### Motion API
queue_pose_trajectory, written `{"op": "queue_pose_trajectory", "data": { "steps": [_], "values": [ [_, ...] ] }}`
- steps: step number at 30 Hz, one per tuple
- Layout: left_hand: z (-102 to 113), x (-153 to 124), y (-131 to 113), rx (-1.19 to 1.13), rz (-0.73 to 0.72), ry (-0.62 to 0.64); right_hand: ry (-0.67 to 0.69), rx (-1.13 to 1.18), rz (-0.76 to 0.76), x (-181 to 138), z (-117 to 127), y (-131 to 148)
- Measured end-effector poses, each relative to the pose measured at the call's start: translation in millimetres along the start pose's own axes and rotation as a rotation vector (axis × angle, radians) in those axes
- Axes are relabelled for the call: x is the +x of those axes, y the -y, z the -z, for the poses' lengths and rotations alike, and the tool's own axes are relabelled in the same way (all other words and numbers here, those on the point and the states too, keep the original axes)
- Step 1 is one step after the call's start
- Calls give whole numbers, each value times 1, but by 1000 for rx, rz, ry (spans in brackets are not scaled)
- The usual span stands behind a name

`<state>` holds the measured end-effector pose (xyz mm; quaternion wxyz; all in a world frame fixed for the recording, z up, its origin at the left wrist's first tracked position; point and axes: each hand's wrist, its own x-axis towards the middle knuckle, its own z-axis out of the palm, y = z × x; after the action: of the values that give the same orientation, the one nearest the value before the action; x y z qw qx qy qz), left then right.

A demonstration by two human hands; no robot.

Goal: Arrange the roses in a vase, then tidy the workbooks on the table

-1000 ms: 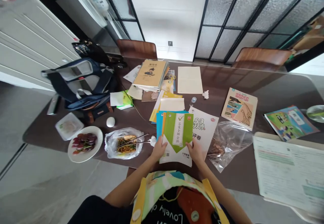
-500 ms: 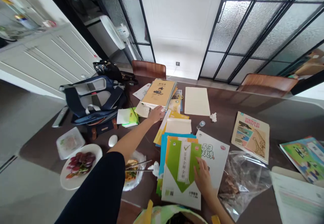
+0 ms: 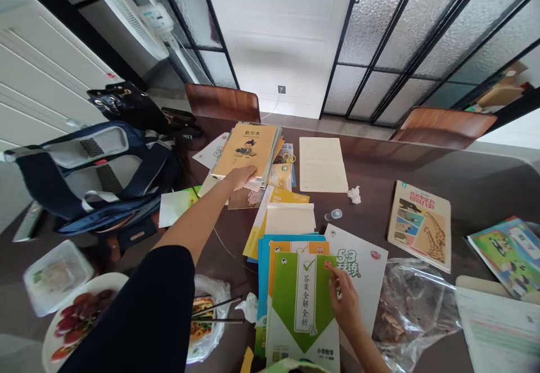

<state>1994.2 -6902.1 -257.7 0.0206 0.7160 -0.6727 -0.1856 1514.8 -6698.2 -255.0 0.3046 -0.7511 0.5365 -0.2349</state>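
Note:
My left hand (image 3: 242,177) grips the front edge of a stack of notebooks, thumb on the tan top notebook (image 3: 248,151); the fingers underneath are partly hidden. My right hand (image 3: 346,300) has curled fingers at the right edge of a green-and-white booklet (image 3: 304,300), pinching it as far as I can see. Blue and orange books (image 3: 262,269) stick out from under this booklet. Beside them, partly beneath my right hand, lies a white workbook (image 3: 363,266). A cream notebook (image 3: 290,218) and yellow books (image 3: 257,227) lie between the two piles.
To the left stand a navy backpack (image 3: 105,181), a plastic tub (image 3: 57,277), a plate (image 3: 50,342) with grapes and a bagged food bowl (image 3: 206,350) with chopsticks. A clear plastic bag (image 3: 417,311) and a giraffe-covered book (image 3: 419,224) lie right.
My view has shifted, carrying the backpack and plate leftward in the picture. My left hand and the notebook stack sit slightly farther left, and a brownish picture shows below them. My right hand stays at the booklet's edge.

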Motion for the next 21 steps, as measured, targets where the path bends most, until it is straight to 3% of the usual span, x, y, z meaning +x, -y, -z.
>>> {"op": "queue_pose_trajectory", "data": {
  "steps": [6,10,12,15,18,21],
  "values": [
    [36,-3,11,-71,217,-251,4,4,-54,7,13,-3],
    [51,-9,17,-464,369,-537,8,57,-50,6,9,0],
    [56,-13,19,-638,393,-621,19,87,-44,5,6,2],
    [64,-22,18,-628,407,-691,40,102,-44,4,2,6],
    [65,-28,11,-353,329,-629,41,99,-39,4,-1,9],
    [50,-28,-3,-108,156,-373,23,82,-20,5,-5,9]
  ]
}}
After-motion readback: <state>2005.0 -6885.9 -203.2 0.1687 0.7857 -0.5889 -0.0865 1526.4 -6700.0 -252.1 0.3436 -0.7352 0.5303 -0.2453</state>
